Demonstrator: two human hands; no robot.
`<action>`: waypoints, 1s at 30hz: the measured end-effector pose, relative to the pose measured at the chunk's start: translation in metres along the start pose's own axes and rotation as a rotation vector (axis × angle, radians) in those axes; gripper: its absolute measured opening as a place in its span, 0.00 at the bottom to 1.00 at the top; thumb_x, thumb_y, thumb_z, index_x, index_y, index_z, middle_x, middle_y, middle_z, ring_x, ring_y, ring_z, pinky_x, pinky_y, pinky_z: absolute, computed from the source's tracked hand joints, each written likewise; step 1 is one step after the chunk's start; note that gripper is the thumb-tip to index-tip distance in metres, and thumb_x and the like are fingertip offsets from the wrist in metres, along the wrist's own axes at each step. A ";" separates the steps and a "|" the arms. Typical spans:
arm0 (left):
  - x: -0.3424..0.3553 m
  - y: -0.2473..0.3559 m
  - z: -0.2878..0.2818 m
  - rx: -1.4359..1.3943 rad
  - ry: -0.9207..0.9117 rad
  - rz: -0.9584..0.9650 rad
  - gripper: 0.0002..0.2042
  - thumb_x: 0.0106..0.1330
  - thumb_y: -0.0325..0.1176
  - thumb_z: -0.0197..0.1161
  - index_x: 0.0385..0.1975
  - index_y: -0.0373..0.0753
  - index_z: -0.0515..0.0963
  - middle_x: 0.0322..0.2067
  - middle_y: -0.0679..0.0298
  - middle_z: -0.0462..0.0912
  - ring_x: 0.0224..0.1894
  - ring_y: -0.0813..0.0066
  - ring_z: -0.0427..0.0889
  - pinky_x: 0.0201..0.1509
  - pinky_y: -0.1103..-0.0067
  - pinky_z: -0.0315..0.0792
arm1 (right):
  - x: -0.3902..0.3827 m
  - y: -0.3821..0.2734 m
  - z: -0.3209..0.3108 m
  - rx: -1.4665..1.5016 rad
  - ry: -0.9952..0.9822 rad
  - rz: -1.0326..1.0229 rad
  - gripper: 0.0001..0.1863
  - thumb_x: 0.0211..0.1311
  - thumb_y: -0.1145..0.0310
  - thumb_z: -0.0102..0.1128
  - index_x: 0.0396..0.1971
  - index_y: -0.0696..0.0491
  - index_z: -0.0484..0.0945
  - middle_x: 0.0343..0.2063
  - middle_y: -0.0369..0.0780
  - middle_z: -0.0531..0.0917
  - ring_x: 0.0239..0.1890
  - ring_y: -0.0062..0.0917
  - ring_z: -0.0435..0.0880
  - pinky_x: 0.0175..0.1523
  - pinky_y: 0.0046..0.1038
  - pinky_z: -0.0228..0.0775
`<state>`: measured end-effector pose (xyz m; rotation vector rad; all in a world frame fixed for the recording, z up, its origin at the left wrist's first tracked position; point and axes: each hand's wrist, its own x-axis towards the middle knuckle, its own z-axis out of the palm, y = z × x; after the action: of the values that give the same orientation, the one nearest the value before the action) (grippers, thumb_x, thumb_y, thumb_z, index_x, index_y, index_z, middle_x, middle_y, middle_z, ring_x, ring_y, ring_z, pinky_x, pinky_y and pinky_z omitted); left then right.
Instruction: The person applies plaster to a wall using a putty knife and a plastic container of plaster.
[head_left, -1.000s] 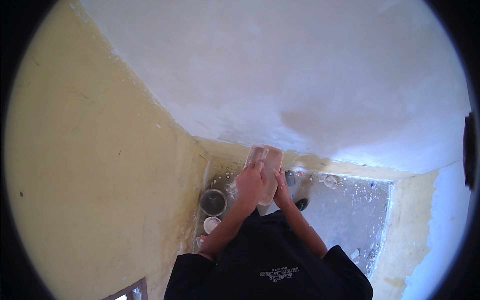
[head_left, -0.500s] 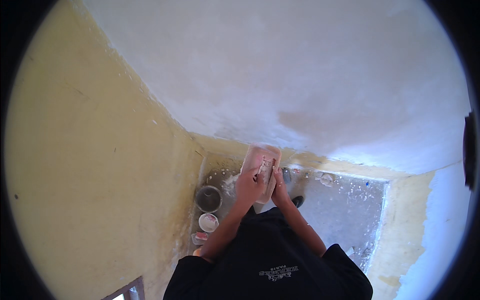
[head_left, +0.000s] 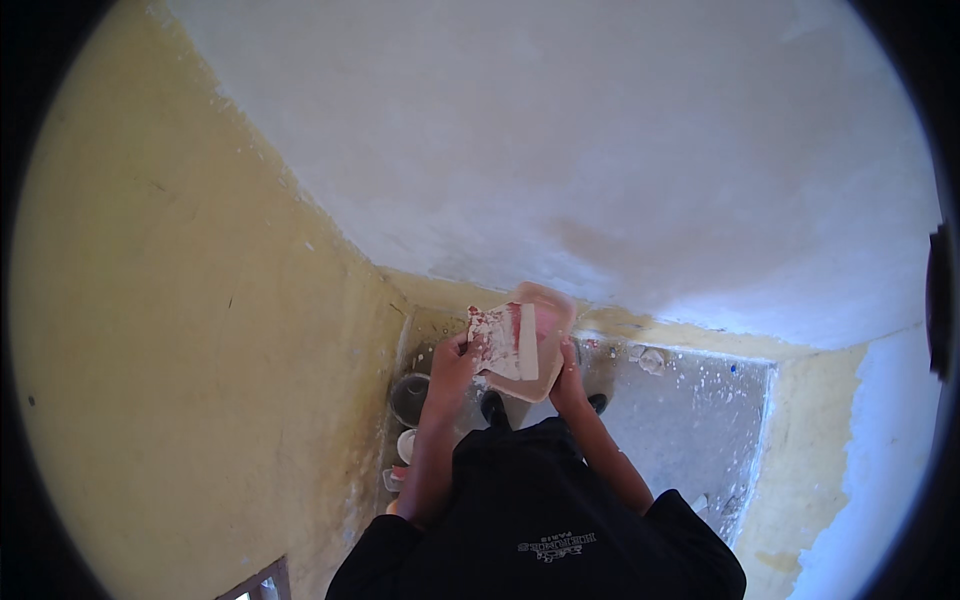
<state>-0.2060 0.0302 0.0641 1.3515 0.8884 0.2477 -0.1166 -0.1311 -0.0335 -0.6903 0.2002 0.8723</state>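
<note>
Red under white paste (head_left: 527, 345), the scraper (head_left: 497, 338) is gripped by the fingers of the left hand (head_left: 453, 368), over the pink tray (head_left: 553, 345); the right hand (head_left: 567, 380) grips the tray's right side. Best hold the tray steady, blade above it, to catch drips. Grey floor (head_left: 665, 420) widens rightward; leftward, the yellow wall (head_left: 220, 350) and dark bucket (head_left: 408, 400) narrow elbow room.

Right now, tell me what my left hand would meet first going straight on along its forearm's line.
Past the scraper it holds, your left hand would probably meet the wall ahead, around its yellow lower band; how far off it is, I cannot tell.
</note>
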 end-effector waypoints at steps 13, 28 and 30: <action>0.026 -0.045 -0.008 -0.582 -0.078 -0.176 0.08 0.68 0.25 0.52 0.45 0.38 0.72 0.34 0.67 0.77 0.35 0.78 0.78 0.40 0.81 0.75 | -0.041 -0.062 -0.077 -0.011 0.056 -0.113 0.25 0.71 0.51 0.37 0.60 0.50 0.63 0.52 0.39 0.74 0.56 0.29 0.74 0.60 0.35 0.68; 0.175 -0.001 0.136 0.415 1.187 0.210 0.22 0.61 0.26 0.51 0.57 0.33 0.69 0.28 0.44 0.82 0.33 0.46 0.81 0.35 0.64 0.74 | -0.173 -0.167 -0.123 -0.040 0.223 -0.222 0.26 0.71 0.53 0.35 0.62 0.52 0.61 0.56 0.40 0.71 0.58 0.31 0.71 0.62 0.36 0.66; 0.166 0.007 0.157 0.392 1.312 0.540 0.23 0.62 0.24 0.49 0.60 0.35 0.67 0.28 0.43 0.81 0.33 0.45 0.81 0.34 0.62 0.73 | -0.169 -0.167 -0.118 -0.013 0.191 -0.209 0.26 0.72 0.53 0.35 0.63 0.53 0.58 0.57 0.42 0.69 0.58 0.33 0.71 0.61 0.38 0.68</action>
<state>0.0120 0.0210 -0.0035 1.7407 1.6634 1.5648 -0.0848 -0.3880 0.0279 -0.7921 0.2877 0.6084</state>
